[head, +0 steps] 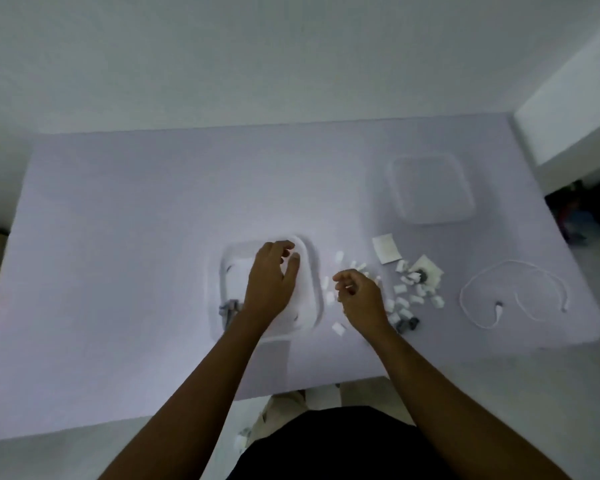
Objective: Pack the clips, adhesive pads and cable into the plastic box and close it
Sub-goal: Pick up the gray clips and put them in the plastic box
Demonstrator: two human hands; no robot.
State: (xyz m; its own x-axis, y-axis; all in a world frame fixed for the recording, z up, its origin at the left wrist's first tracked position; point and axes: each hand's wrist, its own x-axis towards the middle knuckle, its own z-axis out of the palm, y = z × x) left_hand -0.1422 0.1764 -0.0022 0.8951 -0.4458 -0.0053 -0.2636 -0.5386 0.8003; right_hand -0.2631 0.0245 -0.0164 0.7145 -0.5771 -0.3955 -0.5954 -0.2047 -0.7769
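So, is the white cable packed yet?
Out: the white cable lies looped on the lilac table, far right of the clear plastic box.

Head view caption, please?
Left hand over the open plastic box, right hand beside scattered clips; cable and lid lie to the right.

Clear plastic box (pixel 314 289): open, upright on the table, a few grey clips (pixel 230 307) inside at its near left corner. Lid (pixel 430 188): lying flat, well apart, far right. White clips (pixel 405 293): scattered loose right of the box. Two square adhesive pads (pixel 385 249): among them. White cable (pixel 498 306): loosely looped, furthest right.
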